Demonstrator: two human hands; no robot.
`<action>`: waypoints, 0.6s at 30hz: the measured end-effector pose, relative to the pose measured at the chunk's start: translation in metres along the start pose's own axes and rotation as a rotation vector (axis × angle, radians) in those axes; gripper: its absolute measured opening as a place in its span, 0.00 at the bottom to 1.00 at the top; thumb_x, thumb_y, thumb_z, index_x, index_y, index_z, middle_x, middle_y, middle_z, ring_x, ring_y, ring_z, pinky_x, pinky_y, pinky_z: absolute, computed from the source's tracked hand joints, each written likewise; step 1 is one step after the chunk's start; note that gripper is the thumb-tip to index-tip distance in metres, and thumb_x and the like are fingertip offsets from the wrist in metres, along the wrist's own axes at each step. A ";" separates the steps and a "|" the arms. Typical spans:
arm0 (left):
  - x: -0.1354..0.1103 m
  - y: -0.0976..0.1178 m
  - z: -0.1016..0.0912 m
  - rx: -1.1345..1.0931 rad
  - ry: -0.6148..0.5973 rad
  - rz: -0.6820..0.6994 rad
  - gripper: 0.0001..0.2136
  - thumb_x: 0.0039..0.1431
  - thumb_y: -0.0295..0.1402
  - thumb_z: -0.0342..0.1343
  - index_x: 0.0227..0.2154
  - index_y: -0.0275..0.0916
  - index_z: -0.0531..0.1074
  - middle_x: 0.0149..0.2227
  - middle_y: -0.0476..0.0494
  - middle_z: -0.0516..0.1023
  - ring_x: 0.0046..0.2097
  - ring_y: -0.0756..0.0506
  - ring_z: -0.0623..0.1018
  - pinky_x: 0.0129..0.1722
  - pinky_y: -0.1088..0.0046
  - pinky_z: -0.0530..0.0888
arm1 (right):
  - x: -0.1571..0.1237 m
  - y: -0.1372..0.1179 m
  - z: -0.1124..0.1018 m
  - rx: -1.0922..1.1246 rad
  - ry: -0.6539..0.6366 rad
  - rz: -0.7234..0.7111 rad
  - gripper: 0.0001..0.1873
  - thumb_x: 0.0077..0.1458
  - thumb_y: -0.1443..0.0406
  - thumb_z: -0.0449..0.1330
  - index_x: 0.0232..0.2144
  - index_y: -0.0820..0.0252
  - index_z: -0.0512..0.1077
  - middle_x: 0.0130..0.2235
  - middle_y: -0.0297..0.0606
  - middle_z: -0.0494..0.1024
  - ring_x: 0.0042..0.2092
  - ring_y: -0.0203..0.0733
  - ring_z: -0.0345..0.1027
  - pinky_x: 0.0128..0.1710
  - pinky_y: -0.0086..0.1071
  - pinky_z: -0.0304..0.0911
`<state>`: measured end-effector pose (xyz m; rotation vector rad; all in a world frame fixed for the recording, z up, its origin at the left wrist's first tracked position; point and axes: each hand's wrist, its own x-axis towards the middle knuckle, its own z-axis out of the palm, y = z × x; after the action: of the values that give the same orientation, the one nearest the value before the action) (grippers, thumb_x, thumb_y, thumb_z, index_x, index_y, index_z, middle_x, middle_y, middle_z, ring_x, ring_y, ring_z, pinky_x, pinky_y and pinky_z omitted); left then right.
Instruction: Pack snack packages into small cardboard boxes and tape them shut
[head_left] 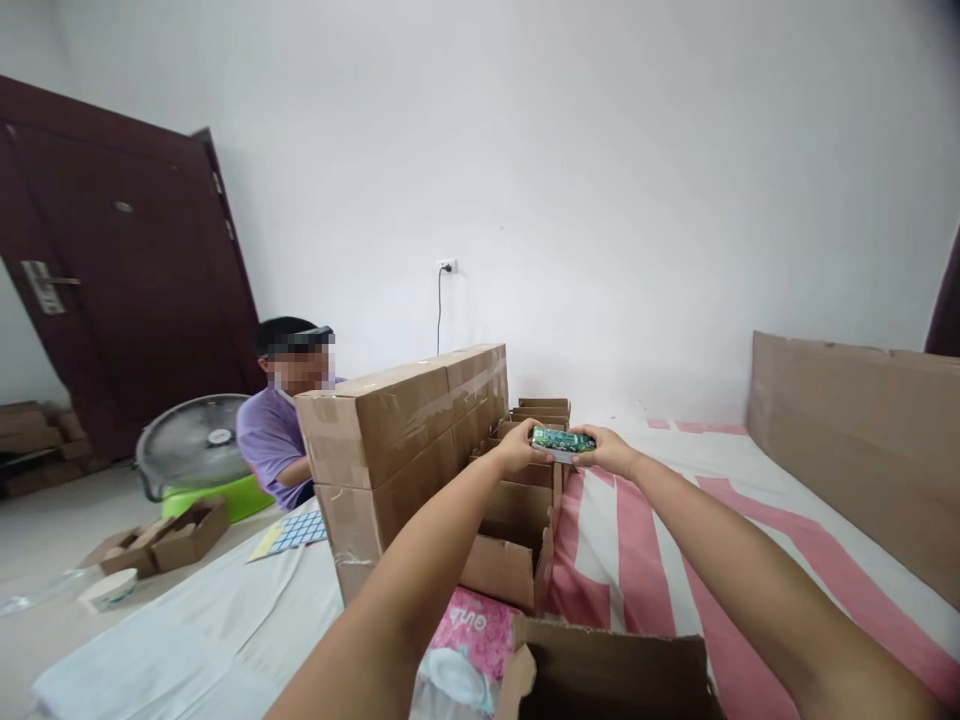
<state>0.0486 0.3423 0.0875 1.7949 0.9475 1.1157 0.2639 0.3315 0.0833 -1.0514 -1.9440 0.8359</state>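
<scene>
Both of my arms reach forward over a row of open cardboard boxes (506,570). A small green printed packet (562,441) with a pale underside is held level between my hands. My left hand (517,447) grips its left end, and my right hand (611,452) grips its right end. What the packet contains cannot be made out. Below my forearms an open box (615,670) stands close to me, with a dark inside. A pink and white package (472,640) lies beside it, partly covered by my left arm.
Taped cardboard boxes (405,430) form a wall left of the row. Behind it sits a person in a purple shirt (271,440), near a fan (199,440). A pink-striped sheet (645,540) spreads to the right, up to a tall cardboard panel (847,430).
</scene>
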 end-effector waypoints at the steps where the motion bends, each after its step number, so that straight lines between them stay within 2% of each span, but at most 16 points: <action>1: 0.001 -0.005 0.000 0.011 0.007 0.000 0.31 0.21 0.32 0.76 0.31 0.38 0.65 0.25 0.57 0.71 0.28 0.52 0.70 0.32 0.74 0.68 | 0.003 0.005 0.002 -0.003 0.003 0.005 0.29 0.37 0.68 0.67 0.46 0.61 0.73 0.41 0.38 0.80 0.38 0.42 0.72 0.36 0.32 0.68; 5: -0.001 -0.012 0.005 0.056 0.011 0.000 0.28 0.23 0.30 0.75 0.30 0.38 0.64 0.24 0.58 0.70 0.27 0.53 0.69 0.31 0.75 0.67 | 0.002 0.017 0.008 -0.020 0.029 0.015 0.27 0.35 0.69 0.68 0.43 0.60 0.74 0.36 0.33 0.79 0.36 0.40 0.72 0.38 0.32 0.67; 9: -0.017 -0.003 0.020 0.092 0.002 0.020 0.25 0.29 0.27 0.72 0.33 0.38 0.66 0.26 0.57 0.69 0.29 0.51 0.70 0.32 0.75 0.68 | -0.024 0.012 0.004 -0.017 0.070 0.016 0.28 0.36 0.67 0.70 0.44 0.60 0.73 0.39 0.36 0.79 0.41 0.44 0.72 0.45 0.36 0.66; 12: -0.043 0.013 0.039 0.110 -0.009 0.056 0.26 0.35 0.27 0.70 0.41 0.39 0.68 0.32 0.53 0.72 0.34 0.49 0.73 0.37 0.72 0.70 | -0.061 -0.003 -0.004 0.002 0.078 0.017 0.30 0.37 0.64 0.71 0.45 0.59 0.72 0.44 0.38 0.78 0.46 0.47 0.70 0.50 0.38 0.64; 14: -0.069 0.028 0.050 0.112 -0.048 0.100 0.29 0.40 0.28 0.68 0.48 0.40 0.66 0.40 0.48 0.75 0.40 0.47 0.74 0.42 0.70 0.70 | -0.094 -0.017 -0.013 0.022 0.059 0.023 0.30 0.40 0.60 0.70 0.47 0.59 0.71 0.46 0.39 0.78 0.47 0.48 0.70 0.50 0.39 0.65; 16: -0.101 0.044 0.053 0.105 -0.120 0.208 0.30 0.47 0.31 0.66 0.55 0.42 0.62 0.50 0.42 0.73 0.46 0.45 0.74 0.47 0.67 0.70 | -0.132 -0.027 -0.025 0.052 0.049 0.034 0.31 0.44 0.56 0.68 0.50 0.58 0.69 0.48 0.41 0.77 0.48 0.49 0.70 0.48 0.40 0.66; 18: -0.138 0.055 0.046 0.066 -0.140 0.313 0.27 0.55 0.36 0.61 0.57 0.45 0.60 0.56 0.40 0.70 0.51 0.44 0.72 0.50 0.65 0.69 | -0.178 -0.029 -0.041 0.084 0.083 0.077 0.32 0.46 0.52 0.67 0.52 0.55 0.68 0.50 0.43 0.76 0.49 0.52 0.70 0.47 0.40 0.67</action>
<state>0.0558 0.1869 0.0782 2.0966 0.6416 1.1386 0.3544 0.1709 0.0724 -1.0998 -1.7935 0.8937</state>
